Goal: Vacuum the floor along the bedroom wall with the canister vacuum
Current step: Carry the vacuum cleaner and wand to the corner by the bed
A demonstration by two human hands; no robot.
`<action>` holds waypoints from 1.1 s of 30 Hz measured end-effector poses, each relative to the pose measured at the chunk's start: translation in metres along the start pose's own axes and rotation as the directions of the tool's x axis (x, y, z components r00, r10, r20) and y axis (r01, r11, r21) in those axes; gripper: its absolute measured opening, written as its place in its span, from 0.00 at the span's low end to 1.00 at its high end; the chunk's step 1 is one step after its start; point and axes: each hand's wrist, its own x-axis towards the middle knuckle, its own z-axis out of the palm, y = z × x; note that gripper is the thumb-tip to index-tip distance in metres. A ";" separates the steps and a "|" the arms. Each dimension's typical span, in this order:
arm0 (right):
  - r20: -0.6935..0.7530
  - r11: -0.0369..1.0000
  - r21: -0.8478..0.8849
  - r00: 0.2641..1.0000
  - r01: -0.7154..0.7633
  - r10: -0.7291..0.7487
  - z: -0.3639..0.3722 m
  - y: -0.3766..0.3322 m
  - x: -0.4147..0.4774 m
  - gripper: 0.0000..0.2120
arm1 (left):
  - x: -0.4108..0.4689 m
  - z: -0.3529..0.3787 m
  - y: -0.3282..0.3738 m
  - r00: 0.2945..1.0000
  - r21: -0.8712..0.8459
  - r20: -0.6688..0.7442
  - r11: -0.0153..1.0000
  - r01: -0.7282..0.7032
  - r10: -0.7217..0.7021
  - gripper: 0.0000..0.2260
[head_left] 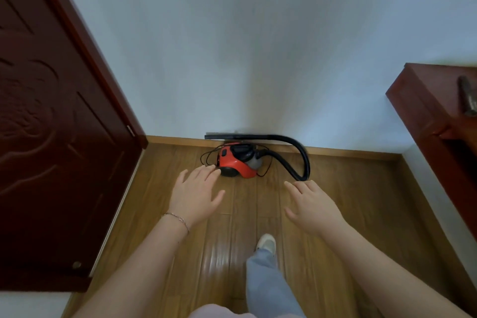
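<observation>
Both bare forearms reach forward, palms down. The left hand (195, 192) spreads straight fingers, a thin bracelet (178, 219) at its wrist. The right hand (311, 205), level beside it and apart, holds nothing, fingers relaxed.

A home room: wood-plank floor (160, 253), carved dark door (46, 137), plain white wall (232, 46).

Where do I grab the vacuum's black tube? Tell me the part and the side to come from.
Probably the straight rigid tube just right of the red canister, before it curves into the hose. Come from above and the front with the right hand: the tube lies along the wall, and the canister blocks its middle.
</observation>
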 end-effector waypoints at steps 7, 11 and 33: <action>0.000 0.998 -0.002 0.998 0.061 -0.061 -0.023 0.045 0.121 0.29 | 0.117 -0.007 -0.003 0.998 0.024 0.027 0.998 0.052 -0.052 0.24; 0.034 0.997 0.026 0.997 0.074 -0.074 -0.031 0.075 0.191 0.29 | 0.181 -0.013 -0.002 0.995 0.029 0.040 0.995 0.092 -0.093 0.24; 0.237 0.972 0.005 0.944 0.235 -0.230 -0.042 0.086 0.490 0.29 | 0.410 0.034 -0.087 0.949 -0.161 0.203 0.947 0.277 -0.243 0.23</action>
